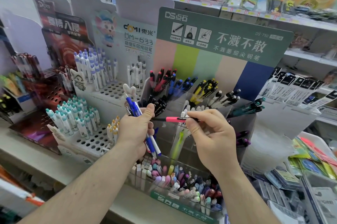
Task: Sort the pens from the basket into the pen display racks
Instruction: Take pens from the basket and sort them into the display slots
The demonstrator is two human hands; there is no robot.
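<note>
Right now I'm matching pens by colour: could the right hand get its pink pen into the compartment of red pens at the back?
Probably yes. The right hand pinches the pink pen in front of the clear rack, and the red pens stand in an open-topped compartment up and to the left. Nothing blocks that path; the left hand stays lower.

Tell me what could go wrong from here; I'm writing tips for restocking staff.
The left hand grips a loose bundle of blue pens; one could slip out while the right hand pinches the pink pen. The clear compartments sit close together, so the pink pen might land among the wrong colour.
</note>
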